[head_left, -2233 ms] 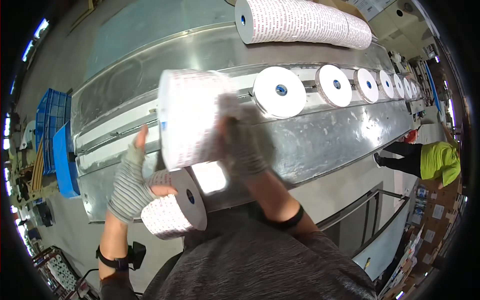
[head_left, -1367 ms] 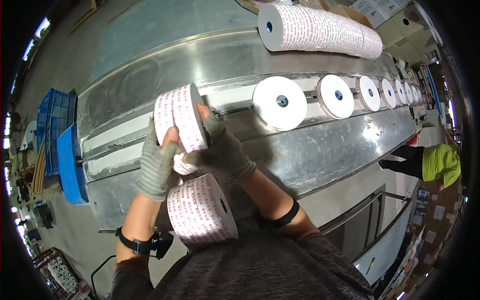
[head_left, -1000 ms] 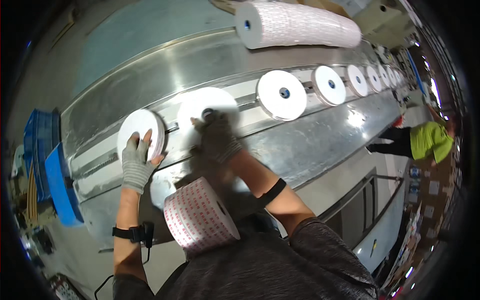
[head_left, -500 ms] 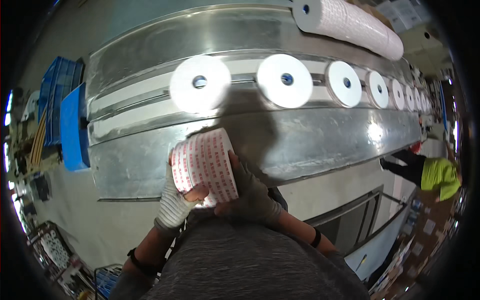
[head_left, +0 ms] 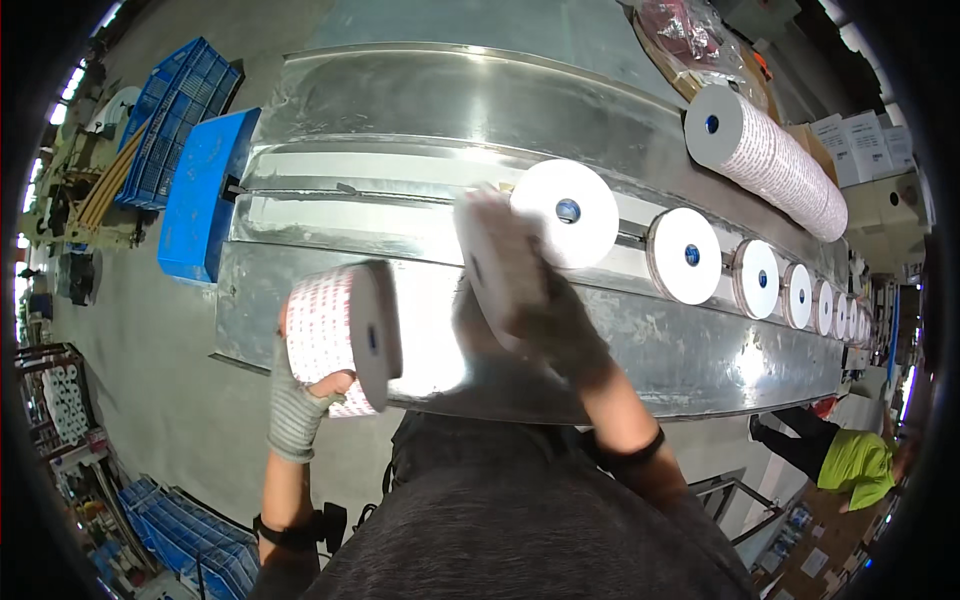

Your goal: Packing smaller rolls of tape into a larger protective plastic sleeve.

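Note:
My left hand [head_left: 298, 405], in a grey knit glove with bare fingertips, is closed round a short stack of tape rolls [head_left: 320, 325]. Red print covers the stack's white outer side, and a grey disc face with a small core hole is turned to the right. In my right hand [head_left: 560, 325], gloved and blurred by motion, is a single tape roll [head_left: 482, 262] tipped nearly on edge above the conveyor's near side. Just beyond it a white tape roll [head_left: 592, 232] with a blue core lies flat on the conveyor belt [head_left: 400, 215].
More tape rolls [head_left: 685, 260] stretch rightward in a row. A long wrapped roll stack [head_left: 775, 165] lies at the back right. At the conveyor's left end are a blue box [head_left: 205, 200] and blue crates [head_left: 180, 125]. A person in a yellow-green shirt [head_left: 858, 468] is at far right.
One roll has come off the stack into my right hand and moved toward the belt. My left hand has shifted left with the rest. The view has turned, and the belt's rolls appear farther right.

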